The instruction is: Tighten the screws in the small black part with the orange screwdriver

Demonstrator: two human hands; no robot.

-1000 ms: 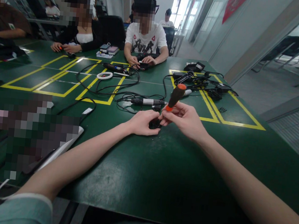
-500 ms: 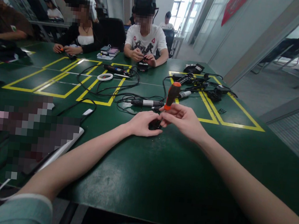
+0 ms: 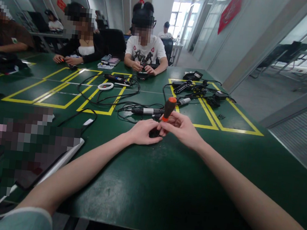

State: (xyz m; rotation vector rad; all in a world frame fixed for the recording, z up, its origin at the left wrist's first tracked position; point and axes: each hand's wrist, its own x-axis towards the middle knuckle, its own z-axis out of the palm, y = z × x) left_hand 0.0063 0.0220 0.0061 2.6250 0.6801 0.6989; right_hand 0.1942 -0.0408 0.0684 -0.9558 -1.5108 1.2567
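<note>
My right hand (image 3: 181, 129) pinches a screwdriver (image 3: 169, 110) with a black and orange handle. The tool stands nearly upright with its handle leaning slightly right; its shaft and tip are mostly hidden by fingers. Curled low against the table, my left hand (image 3: 145, 131) holds a small black part (image 3: 154, 132) between thumb and fingers. Most of that part is covered, so its kind cannot be made out. The screwdriver points down at it, though the contact point is hidden.
Just beyond my hands lies a grey and black electric screwdriver (image 3: 146, 111) with looped cable. More black cables and devices (image 3: 212, 95) sit at the right back. A white tape ring (image 3: 105, 86) is farther left. Phones (image 3: 57, 160) lie by my left forearm. Co-workers (image 3: 145, 52) sit opposite.
My view has tilted up slightly, so the table and hands appear lower. The screwdriver's angle has shifted a little in my right hand. My left hand keeps its hold on the black part.
</note>
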